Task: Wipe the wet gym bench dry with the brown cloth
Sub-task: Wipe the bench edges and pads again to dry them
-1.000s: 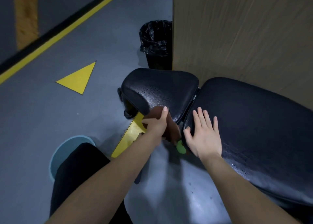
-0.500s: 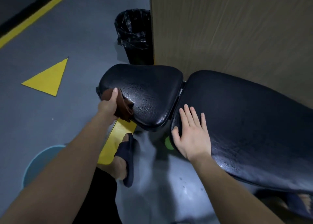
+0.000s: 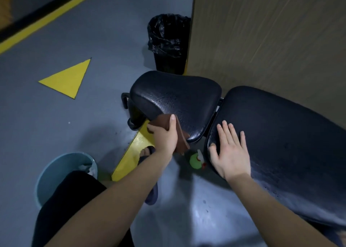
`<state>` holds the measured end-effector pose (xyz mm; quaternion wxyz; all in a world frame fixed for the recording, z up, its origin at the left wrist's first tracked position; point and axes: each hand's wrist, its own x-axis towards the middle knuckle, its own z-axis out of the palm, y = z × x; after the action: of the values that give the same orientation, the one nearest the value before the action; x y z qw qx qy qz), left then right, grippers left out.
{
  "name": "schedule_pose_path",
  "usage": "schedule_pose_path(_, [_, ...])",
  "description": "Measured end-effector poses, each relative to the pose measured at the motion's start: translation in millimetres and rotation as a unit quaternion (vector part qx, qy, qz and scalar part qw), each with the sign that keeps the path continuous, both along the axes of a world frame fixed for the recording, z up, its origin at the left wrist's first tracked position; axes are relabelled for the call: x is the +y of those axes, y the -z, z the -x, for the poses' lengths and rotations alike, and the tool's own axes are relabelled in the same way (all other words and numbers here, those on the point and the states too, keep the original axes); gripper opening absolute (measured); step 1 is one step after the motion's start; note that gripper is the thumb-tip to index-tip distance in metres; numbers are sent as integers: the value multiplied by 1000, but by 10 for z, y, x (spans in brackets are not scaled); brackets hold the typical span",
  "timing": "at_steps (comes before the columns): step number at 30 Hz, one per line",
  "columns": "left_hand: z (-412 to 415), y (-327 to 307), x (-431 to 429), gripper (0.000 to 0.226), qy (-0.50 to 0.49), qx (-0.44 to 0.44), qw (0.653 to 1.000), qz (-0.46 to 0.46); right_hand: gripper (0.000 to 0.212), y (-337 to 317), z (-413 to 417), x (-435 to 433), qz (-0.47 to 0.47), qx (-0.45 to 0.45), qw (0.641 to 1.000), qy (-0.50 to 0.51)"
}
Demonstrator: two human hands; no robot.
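The black gym bench has a small seat pad with water drops on it and a long back pad to its right. My left hand grips the brown cloth and presses it against the seat pad's near edge, thumb on top. The cloth hangs down over that edge. My right hand lies flat, fingers spread, on the near left end of the back pad and holds nothing.
A black-lined bin stands behind the seat, beside a wooden panel. A light blue bucket sits on the floor at lower left. A green spray bottle lies under the bench. My sandalled foot is near the yellow floor marking.
My left hand has carried the cloth from the seat pad's left end back along its near edge toward the middle. My right hand has stayed flat on the back pad.
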<state>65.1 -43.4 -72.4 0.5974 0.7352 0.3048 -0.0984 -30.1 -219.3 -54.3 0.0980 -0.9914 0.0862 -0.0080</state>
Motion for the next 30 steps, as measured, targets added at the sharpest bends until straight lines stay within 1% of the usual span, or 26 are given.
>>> schedule_pose_path(3, [-138, -89, 147, 112, 22, -28, 999, -35, 73, -23, 5, 43, 20, 4, 1000, 4])
schedule_pose_path(5, [-311, -87, 328, 109, 28, -32, 998, -49, 73, -38, -29, 33, 24, 19, 999, -14])
schedule_pose_path(7, [-551, -94, 572, 106, 34, -54, 996, -60, 74, -52, -100, 30, 18, 21, 999, -44])
schedule_pose_path(9, [-814, -48, 797, 105, 35, -60, 997, -43, 75, -87, -237, 55, 7, 14, 997, -72])
schedule_pose_path(11, [-1045, -16, 954, 107, 37, -46, 998, -8, 74, -114, -433, 96, 14, 0, 996, -92])
schedule_pose_path(13, [-1258, -22, 1056, 119, 40, -31, 999, 8, 73, -105, -626, 136, 22, -9, 994, -103])
schedule_pose_path(14, [-1363, -23, 1116, 128, 41, -25, 999, -1, 72, -86, -691, 156, 19, -10, 994, -108])
schedule_pose_path(15, [-1457, -55, 1172, 130, 54, -25, 998, -20, 71, -58, -727, 170, 11, -13, 994, -111])
schedule_pose_path(16, [-1542, -110, 1222, 123, 74, -33, 996, -42, 70, -26, -744, 174, 1, -17, 993, -114])
schedule_pose_path(17, [-1643, -136, 1279, 110, 99, -46, 992, -65, 68, 0, -756, 168, -11, -21, 993, -114])
schedule_pose_path(18, [-1744, -156, 1318, 99, 124, -61, 987, -80, 66, 19, -767, 150, -22, -23, 993, -113])
schedule_pose_path(19, [-1841, -164, 1349, 93, 150, -70, 982, -87, 65, 31, -770, 131, -30, -23, 993, -114])
schedule_pose_path(22, [-2125, -245, 1374, 94, 218, -53, 969, -106, 64, 30, -780, 117, -35, -30, 992, -114])
schedule_pose_path(24, [-2303, -304, 1294, 92, 259, -39, 955, -142, 63, 23, -789, 116, -37, -32, 992, -114])
schedule_pose_path(27, [-2470, -376, 1046, 93, 319, -45, 922, -215, 61, 35, -798, 104, -41, -35, 992, -113])
schedule_pose_path(30, [-2540, -382, 731, 104, 352, -65, 864, -353, 60, 40, -812, 96, -40, -42, 993, -106])
